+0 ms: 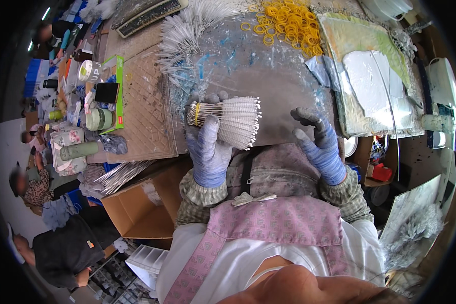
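While the right hand [316, 144] is hovering empty and half-curled, the left hand [207, 149] is clasping a banded brush bundle [228, 119], keeping its bristles aligned.

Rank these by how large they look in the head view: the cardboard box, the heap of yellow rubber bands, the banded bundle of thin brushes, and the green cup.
1. cardboard box
2. heap of yellow rubber bands
3. bundle of thin brushes, close to the heap, so unsure; left hand grips it
4. green cup

brush bundle [228, 119] before rubber bands [288, 24]
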`<state>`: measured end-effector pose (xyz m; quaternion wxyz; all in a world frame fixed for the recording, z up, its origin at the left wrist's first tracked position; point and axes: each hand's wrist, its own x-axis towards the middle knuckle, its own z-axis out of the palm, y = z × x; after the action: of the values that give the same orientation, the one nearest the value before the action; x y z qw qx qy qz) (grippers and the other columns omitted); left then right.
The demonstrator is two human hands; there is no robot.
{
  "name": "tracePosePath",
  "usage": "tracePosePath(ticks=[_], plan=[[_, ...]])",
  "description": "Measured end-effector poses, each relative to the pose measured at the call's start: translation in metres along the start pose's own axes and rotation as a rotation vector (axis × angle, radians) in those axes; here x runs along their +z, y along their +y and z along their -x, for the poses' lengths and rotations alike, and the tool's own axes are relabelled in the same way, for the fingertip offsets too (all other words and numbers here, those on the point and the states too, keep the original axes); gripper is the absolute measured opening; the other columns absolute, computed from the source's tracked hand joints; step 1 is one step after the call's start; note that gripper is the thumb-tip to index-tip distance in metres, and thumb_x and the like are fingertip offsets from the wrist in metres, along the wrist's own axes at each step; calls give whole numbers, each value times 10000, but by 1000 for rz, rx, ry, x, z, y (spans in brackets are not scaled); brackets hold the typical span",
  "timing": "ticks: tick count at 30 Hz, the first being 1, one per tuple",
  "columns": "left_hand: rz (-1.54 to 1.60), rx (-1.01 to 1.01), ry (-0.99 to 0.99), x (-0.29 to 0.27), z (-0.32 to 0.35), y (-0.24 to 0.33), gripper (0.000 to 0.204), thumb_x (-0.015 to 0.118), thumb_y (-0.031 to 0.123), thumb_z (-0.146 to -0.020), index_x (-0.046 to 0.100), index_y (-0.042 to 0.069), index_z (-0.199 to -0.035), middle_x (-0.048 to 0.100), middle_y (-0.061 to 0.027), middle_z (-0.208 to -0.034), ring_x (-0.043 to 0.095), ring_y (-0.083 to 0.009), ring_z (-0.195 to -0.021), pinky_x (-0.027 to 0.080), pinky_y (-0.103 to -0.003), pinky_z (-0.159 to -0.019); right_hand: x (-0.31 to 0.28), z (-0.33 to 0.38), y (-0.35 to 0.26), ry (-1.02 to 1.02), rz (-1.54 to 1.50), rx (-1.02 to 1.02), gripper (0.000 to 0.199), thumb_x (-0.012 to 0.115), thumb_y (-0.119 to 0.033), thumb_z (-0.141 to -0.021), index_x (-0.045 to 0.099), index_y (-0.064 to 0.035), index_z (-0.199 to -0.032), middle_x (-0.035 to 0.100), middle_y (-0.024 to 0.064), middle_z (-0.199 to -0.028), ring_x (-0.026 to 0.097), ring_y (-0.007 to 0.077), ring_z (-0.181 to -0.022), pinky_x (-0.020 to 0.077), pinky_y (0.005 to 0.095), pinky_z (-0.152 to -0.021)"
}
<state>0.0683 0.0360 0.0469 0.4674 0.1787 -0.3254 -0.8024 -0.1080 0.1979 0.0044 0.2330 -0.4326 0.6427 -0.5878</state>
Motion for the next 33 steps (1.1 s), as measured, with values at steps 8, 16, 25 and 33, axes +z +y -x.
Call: tracePosePath(ticks=[8, 16, 25, 33], plan=[[-382, 109, 8, -3, -20, 17, 716, 736, 116, -899, 307, 83, -1471, 549, -90, -1277, 562, -212, -1171, 481, -378, -1045, -1, -18, -12, 22, 46, -52, 342, 725, -63, -884, 637, -30, -1212, 680, 91, -1161, 626, 184, -1039, 482, 302, -884], [-1411, 643, -384, 32, -68, 28, 806, 752, 145, -861, 281, 33, -1506, 636, -177, -1206, 641, -315, -1101, 520, -405, -961, 42, -118, -116, -86, 247, -416, 473, 819, -244, -816, 635, -64, -1212, 659, 151, -1135, 653, 317, -1032, 534, 389, -843], [-1025, 607, -406, 11, -179, 83, 577, 788, 81, -819, 538, 66, -1339, 670, -92, -1205, 668, -202, -1063, 479, -392, -1030, 73, -221, -164, -205, 444, -818, 328, 761, -244, -843, 629, -90, -1100, 646, 132, -1011, 654, 337, -903, 546, 414, -786], [-906, 427, -233, 64, -276, 154, 456, 798, 46, -823, 607, 40, -1237, 700, -50, -1117, 662, -136, -1001, 534, -296, -934, 38, -358, -196, 359, 1105, -815, 751, 650, -516, -885, 429, -89, -1462, 438, 165, -1489, 405, 389, -1382, 286, 575, -1150]])
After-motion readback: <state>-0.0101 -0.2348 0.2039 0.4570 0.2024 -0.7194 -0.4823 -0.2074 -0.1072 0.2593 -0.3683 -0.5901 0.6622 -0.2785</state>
